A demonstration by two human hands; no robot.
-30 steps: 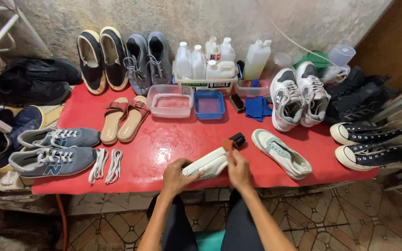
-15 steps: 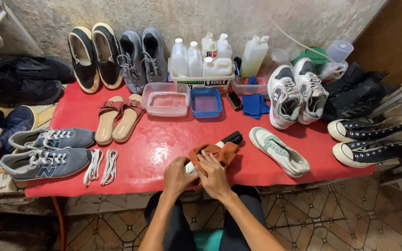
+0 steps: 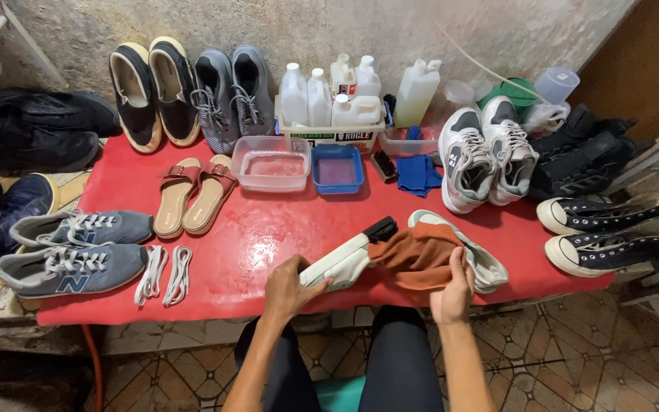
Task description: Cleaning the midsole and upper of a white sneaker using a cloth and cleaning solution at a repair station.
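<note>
- Hands are working at the near edge of the red table [image 3: 268,229], at about six o'clock in the view.
- Left hand [image 3: 287,286] is gripping the near end of a white sneaker [image 3: 342,261], fingers curled closed around its sole; the shoe is lying tilted, its dark end pointing toward one o'clock.
- Right hand [image 3: 454,290] is clutching an orange cloth [image 3: 415,254], fingers pinched closed on the fabric; the cloth is draping from the white sneaker's middle across toward three o'clock.
- Matching white sneaker with pale green panels [image 3: 486,263] is lying just beyond the cloth at three o'clock, partly covered by it.
- White laces [image 3: 163,275] are lying loose at nine o'clock, just beside a pair of grey sneakers [image 3: 74,248].
- Tan sandals with red straps [image 3: 192,194] are sitting at eleven o'clock, near a clear plastic tub [image 3: 272,164] and a small blue tray [image 3: 339,169] at twelve o'clock.
- White bottles [image 3: 329,99] are standing in a box behind the tubs, against the wall.
- Blue cloth [image 3: 417,174] is lying at one o'clock, beside a pair of white and grey trainers [image 3: 486,152].
- Black high-top sneakers [image 3: 612,229] are lying on their sides at three o'clock, off the table's far right edge.
</note>
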